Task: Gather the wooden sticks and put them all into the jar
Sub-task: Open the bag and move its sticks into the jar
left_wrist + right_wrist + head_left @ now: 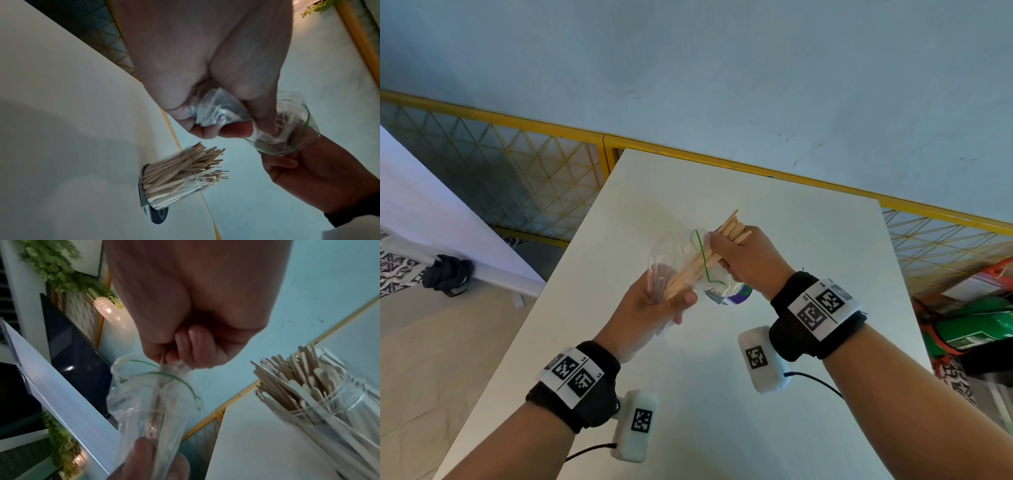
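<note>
A clear zip bag (674, 250) with a green seal line is held above the white table (722, 411). My left hand (667, 305) grips the bag's crumpled lower end (216, 112). A bundle of thin wooden sticks (729, 228) pokes out of the bag's mouth, and my right hand (743, 260) grips those sticks near their upper ends (162, 356). The glass jar (185, 177) stands on the table just below both hands, packed with several sticks (308, 379). In the head view the bag and hands hide most of the jar (736, 294).
A yellow-framed mesh fence (524, 161) runs behind the table. A white panel (431, 205) and a dark bundle (448, 274) lie at the left. Green and red items (976, 329) sit off the table's right edge. Bare tabletop lies in front of the jar.
</note>
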